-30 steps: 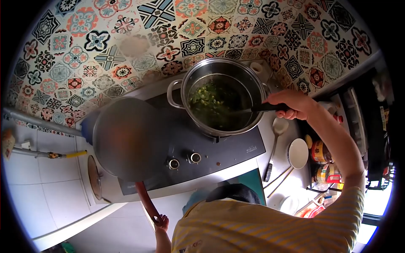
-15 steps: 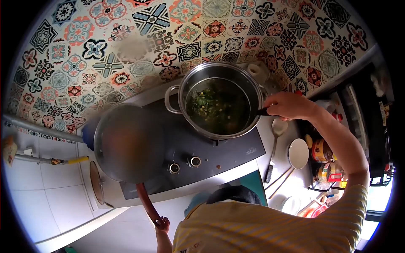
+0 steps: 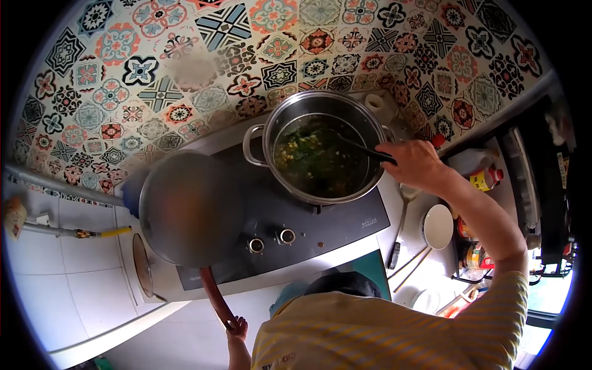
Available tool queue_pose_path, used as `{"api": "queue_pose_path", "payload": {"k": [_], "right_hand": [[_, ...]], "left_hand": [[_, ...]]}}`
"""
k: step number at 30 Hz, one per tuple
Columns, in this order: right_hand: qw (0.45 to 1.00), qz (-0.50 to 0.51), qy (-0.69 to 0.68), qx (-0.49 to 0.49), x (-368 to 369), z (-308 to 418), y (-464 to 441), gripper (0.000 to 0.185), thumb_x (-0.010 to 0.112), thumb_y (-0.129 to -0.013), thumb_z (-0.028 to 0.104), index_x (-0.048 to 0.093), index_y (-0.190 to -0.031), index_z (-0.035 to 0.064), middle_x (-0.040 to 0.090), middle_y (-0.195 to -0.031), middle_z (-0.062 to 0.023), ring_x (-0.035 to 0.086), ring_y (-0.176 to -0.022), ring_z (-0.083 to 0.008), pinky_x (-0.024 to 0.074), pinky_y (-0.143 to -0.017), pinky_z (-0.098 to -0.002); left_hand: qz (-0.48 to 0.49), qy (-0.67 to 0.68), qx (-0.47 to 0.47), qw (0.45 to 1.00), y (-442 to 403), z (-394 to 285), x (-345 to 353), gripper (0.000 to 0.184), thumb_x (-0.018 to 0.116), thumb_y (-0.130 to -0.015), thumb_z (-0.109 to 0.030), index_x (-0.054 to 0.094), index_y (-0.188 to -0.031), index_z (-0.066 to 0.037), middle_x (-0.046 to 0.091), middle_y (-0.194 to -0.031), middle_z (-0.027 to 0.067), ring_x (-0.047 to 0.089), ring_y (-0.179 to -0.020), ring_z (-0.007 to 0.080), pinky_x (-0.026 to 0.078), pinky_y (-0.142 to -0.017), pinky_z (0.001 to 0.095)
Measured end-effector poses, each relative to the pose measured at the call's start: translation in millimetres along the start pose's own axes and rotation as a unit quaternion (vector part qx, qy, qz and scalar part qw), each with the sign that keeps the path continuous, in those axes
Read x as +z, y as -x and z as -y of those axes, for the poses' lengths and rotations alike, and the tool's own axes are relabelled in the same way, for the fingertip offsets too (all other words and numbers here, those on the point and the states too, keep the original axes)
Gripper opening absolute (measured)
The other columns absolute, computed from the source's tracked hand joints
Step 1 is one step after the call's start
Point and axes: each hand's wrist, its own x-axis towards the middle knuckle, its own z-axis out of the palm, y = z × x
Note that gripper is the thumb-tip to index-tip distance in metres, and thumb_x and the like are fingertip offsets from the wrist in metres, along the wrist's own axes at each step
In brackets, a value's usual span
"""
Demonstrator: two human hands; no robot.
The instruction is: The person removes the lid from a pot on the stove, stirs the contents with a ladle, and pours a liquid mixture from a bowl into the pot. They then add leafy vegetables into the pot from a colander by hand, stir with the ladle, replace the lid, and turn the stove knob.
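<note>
My right hand (image 3: 416, 163) is wrapped round the black handle of a ladle (image 3: 373, 153), which slants over the rim into the pot; its lower end is under the liquid. The steel pot (image 3: 256, 145), with two loop handles, holds a dark broth with green leaves and yellow bits (image 3: 302, 151). At the lower left, my left hand (image 3: 237, 328) grips the brown handle (image 3: 216, 299) of a wok (image 3: 151, 231). A greyish blur covers the wok's contents, of which only an orange-brown patch shows.
Both vessels stand on a black gas hob (image 3: 296, 216) with two knobs. To the right lie a spatula (image 3: 401, 228), a white bowl (image 3: 438, 226) and chopsticks (image 3: 410, 268). Jars and bottles (image 3: 484, 179) stand on a rack. A round lid (image 3: 142, 265) leans against the left wall.
My right hand has moved slightly down, and more of the ladle's handle now shows over the broth. The leaves and yellow bits have shifted. My left hand stays on the wok handle.
</note>
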Motion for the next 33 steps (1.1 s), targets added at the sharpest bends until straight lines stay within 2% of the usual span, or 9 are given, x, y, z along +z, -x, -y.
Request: {"api": "queue_pose_path", "payload": {"k": [3,6,9,13,16,19,25,28,33], "right_hand": [[0.983,0.081,-0.154,-0.057,-13,-24,2,0.03,0.052,-0.081,0.021,0.057,-0.108,0.0114,0.06,-0.069,-0.0096,0.058,-0.058,-0.0209,0.0463,-0.058,-0.0327],[0.861,0.29,-0.408,0.087,-24,-30,-8,0.031,0.048,-0.082,0.027,0.06,-0.103,0.009,0.059,-0.066,-0.0084,0.056,-0.059,-0.0143,0.0465,-0.063,-0.0292],[0.8,0.289,-0.499,0.165,-27,-23,-12,0.03,0.049,-0.082,0.026,0.06,-0.102,0.0059,0.055,-0.063,-0.0046,0.048,-0.054,-0.0072,0.0432,-0.057,-0.0241],[0.964,0.025,-0.264,-0.023,-13,-8,-12,0.029,0.05,-0.083,0.026,0.058,-0.107,0.0108,0.061,-0.068,-0.0085,0.059,-0.065,-0.0186,0.046,-0.062,-0.0337],[0.988,-0.114,-0.004,-0.108,10,-18,-15,0.029,0.051,-0.082,0.027,0.056,-0.107,0.0117,0.062,-0.07,-0.0106,0.061,-0.072,-0.0236,0.0462,-0.066,-0.037],[0.995,0.063,0.074,-0.032,-18,1,0,0.028,0.05,-0.082,0.023,0.053,-0.107,0.0109,0.061,-0.07,-0.0098,0.06,-0.066,-0.0211,0.0466,-0.063,-0.0351],[0.774,0.326,-0.506,0.197,-46,-19,-2,0.029,0.05,-0.083,0.018,0.052,-0.11,0.0071,0.045,-0.057,0.0006,0.044,-0.049,-0.0064,0.0307,-0.041,-0.0182],[0.72,0.278,-0.611,0.175,-30,-21,-3,0.028,0.048,-0.084,0.019,0.054,-0.109,0.0081,0.044,-0.057,0.0,0.044,-0.048,-0.0065,0.0305,-0.041,-0.0163],[0.916,0.088,-0.388,0.045,-22,-18,13,0.032,0.049,-0.082,0.017,0.054,-0.113,0.0132,0.052,-0.058,-0.007,0.051,-0.05,-0.0161,0.042,-0.05,-0.0292]], "left_hand": [[-0.02,-0.006,-0.014,1.0,10,1,10,0.04,0.045,-0.086,-0.036,0.046,-0.108,-0.002,0.054,-0.091,0.012,0.056,-0.075,0.0265,0.048,-0.067,0.0384],[-0.021,-0.027,0.0,0.999,7,10,8,0.041,0.045,-0.086,-0.037,0.047,-0.108,-0.002,0.055,-0.093,0.0125,0.056,-0.076,0.0268,0.048,-0.068,0.0385],[-0.011,-0.019,0.0,1.0,2,17,4,0.04,0.045,-0.086,-0.036,0.048,-0.106,-0.002,0.055,-0.091,0.0134,0.056,-0.075,0.0272,0.048,-0.068,0.0389],[-0.009,0.001,0.006,1.0,6,9,3,0.036,0.045,-0.086,-0.034,0.049,-0.104,-0.002,0.055,-0.088,0.0133,0.056,-0.074,0.0275,0.048,-0.066,0.0392],[0.01,0.019,0.009,1.0,7,6,2,0.033,0.046,-0.086,-0.031,0.049,-0.101,-0.001,0.055,-0.086,0.0128,0.056,-0.073,0.0277,0.048,-0.065,0.0392],[0.044,0.039,0.006,0.998,2,8,-2,0.029,0.049,-0.084,-0.026,0.05,-0.099,-0.001,0.055,-0.083,0.013,0.056,-0.071,0.028,0.048,-0.064,0.0392],[0.017,0.01,-0.013,1.0,29,15,30,0.025,0.057,-0.081,-0.018,0.05,-0.098,-0.001,0.056,-0.081,0.014,0.056,-0.067,0.0272,0.049,-0.063,0.0377],[0.027,0.001,-0.006,1.0,40,13,41,0.024,0.056,-0.083,-0.017,0.05,-0.1,-0.002,0.056,-0.082,0.0139,0.057,-0.068,0.0266,0.049,-0.062,0.0368],[0.011,0.018,0.012,1.0,17,7,19,0.035,0.051,-0.085,-0.031,0.047,-0.104,-0.002,0.054,-0.091,0.0136,0.056,-0.077,0.0269,0.048,-0.066,0.0369]]}}
